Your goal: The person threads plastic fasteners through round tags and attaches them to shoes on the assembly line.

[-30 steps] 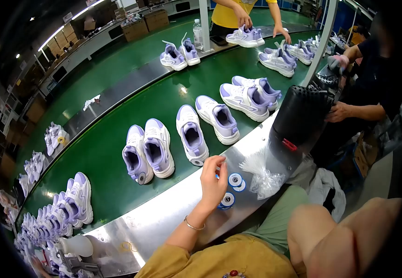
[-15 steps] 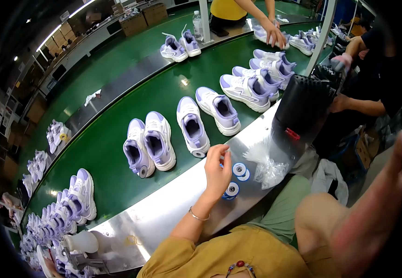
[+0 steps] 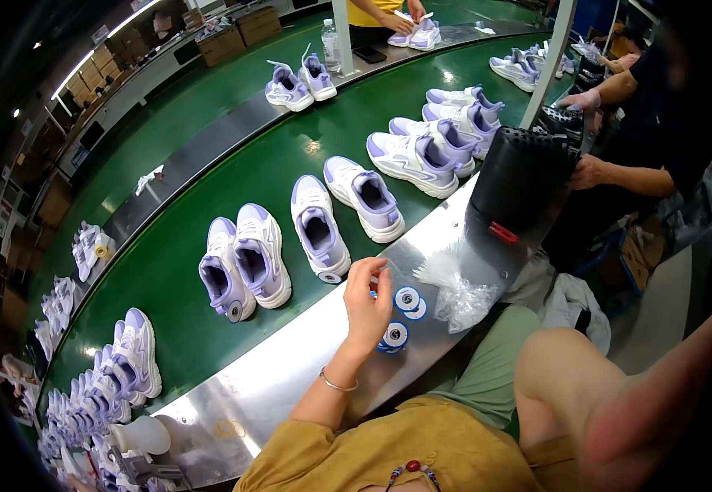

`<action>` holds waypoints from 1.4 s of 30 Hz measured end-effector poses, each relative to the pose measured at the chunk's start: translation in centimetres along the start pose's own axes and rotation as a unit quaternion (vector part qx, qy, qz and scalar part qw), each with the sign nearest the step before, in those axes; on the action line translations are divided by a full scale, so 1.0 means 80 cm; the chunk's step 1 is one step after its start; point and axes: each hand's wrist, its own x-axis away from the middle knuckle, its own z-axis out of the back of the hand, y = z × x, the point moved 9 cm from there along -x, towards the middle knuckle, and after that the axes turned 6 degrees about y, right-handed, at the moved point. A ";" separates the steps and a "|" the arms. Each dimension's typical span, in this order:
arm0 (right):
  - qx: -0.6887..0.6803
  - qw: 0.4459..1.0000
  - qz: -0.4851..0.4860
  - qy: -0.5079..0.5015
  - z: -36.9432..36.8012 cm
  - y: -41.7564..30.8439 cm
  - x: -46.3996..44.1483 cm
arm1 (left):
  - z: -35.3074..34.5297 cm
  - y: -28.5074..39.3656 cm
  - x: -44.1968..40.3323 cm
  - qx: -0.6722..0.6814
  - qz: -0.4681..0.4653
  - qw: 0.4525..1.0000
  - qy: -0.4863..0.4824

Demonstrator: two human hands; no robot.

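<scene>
My left hand is over the metal ledge at the belt's edge. Its fingers are bent and the thumb stands a little apart. A bit of blue shows in the gap between them; whether it lies on the ledge behind I cannot tell. Beside the hand lie round blue-rimmed labels, with more labels nearer me. The closest white-and-lilac sneaker points away, a round label at its heel. To its left, a pair of sneakers has another round label at one heel. My right forearm rises at the right; its hand is out of view.
Clear plastic pieces lie right of the labels, before a black container-like object. More sneakers stand along the green belt. A white bottle is at lower left. Co-workers' hands work at right and across.
The view has shifted, so things appear farther left. Across the belt, a co-worker's hands are now at a pair of sneakers farther left. My left hand keeps nearly the same pose.
</scene>
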 end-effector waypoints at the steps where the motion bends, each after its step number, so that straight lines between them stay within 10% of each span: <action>1: 0.002 1.000 -0.001 0.000 0.000 0.002 0.000 | -0.001 0.001 0.000 -0.001 0.007 1.000 -0.002; 42: 0.036 0.993 0.111 -0.033 -0.027 0.003 0.008 | -0.045 -0.008 -0.006 0.007 0.011 1.000 -0.011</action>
